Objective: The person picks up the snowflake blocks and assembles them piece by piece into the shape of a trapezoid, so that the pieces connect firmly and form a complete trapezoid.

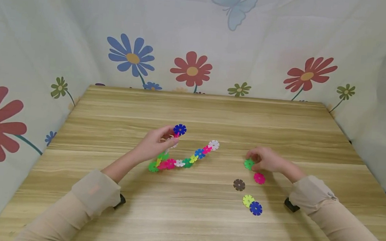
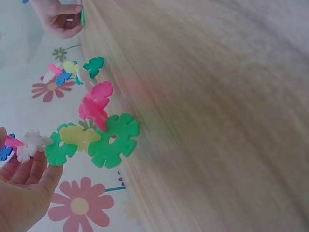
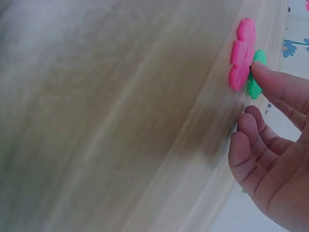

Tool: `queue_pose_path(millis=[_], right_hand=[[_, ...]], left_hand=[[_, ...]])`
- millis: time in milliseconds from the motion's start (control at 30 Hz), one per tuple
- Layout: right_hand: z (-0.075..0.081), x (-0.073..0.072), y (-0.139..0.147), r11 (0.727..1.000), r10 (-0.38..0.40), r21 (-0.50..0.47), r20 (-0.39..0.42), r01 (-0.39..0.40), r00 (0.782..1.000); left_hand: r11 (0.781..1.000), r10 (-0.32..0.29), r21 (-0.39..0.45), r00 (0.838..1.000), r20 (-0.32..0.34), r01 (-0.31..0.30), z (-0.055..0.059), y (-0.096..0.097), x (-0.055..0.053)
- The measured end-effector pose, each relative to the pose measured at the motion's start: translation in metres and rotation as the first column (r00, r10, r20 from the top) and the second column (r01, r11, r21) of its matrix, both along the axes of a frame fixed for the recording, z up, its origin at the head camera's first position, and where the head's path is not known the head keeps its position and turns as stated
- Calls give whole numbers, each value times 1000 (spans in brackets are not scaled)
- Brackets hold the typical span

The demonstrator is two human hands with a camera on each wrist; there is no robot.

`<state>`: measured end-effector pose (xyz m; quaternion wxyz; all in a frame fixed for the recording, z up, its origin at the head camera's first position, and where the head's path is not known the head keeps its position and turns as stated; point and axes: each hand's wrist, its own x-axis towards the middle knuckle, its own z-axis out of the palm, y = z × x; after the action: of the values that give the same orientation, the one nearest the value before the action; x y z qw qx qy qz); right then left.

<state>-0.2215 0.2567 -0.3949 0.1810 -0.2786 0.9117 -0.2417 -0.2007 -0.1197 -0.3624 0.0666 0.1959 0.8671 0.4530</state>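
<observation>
Cloth-walled booth (image 1: 72,16); flower-printed fabric (image 1: 252,61) around a wood-grain table (image 1: 191,226)

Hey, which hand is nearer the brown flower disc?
Right. The right hand is just beyond and to the right of the brown disc; the left hand is farther off, to its left.

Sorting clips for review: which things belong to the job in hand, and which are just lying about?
In the job:
disc chain, in the left hand
single green disc, in the right hand

Lying loose, perhaps spares:
pink disc
brown disc
yellow disc
loose blue disc
</observation>
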Motion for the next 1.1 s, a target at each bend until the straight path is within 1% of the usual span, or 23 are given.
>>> queue_pose_path(millis=[233,433,600,667,767,833,867,967,1100], right_hand=[[-2,2,-1,1000,-5,-6,-43,5,999],[-4,3,-4,1000,-11,-30,-56,10,998],[-4,3,-8,996,-23,-87,-13,22,1000],[-2,2,-11,990,-32,-138,33,36,999],[5,1,-15,970,-50,-230,105,73,993],[11,0,-18,944,-64,-307,178,117,982],[14,-1,-20,933,-68,-335,198,133,978],[24,-1,-26,897,-68,-409,241,165,968],[37,0,-35,858,-58,-481,263,183,963]], left_hand=[[1000,-13,7,1000,-7,13,-1,1,0],[1000,-18,0,1000,-15,18,-2,2,-1],[1000,-29,-4,999,-32,29,0,5,0],[999,-33,-18,998,-45,32,0,7,1],[998,-50,-46,996,-79,46,1,10,1],[996,-66,-70,991,-113,58,2,11,1],[995,-76,-78,988,-131,66,2,12,1],[990,-101,-112,976,-191,81,2,16,1],[985,-127,-145,961,-245,93,3,21,2]])
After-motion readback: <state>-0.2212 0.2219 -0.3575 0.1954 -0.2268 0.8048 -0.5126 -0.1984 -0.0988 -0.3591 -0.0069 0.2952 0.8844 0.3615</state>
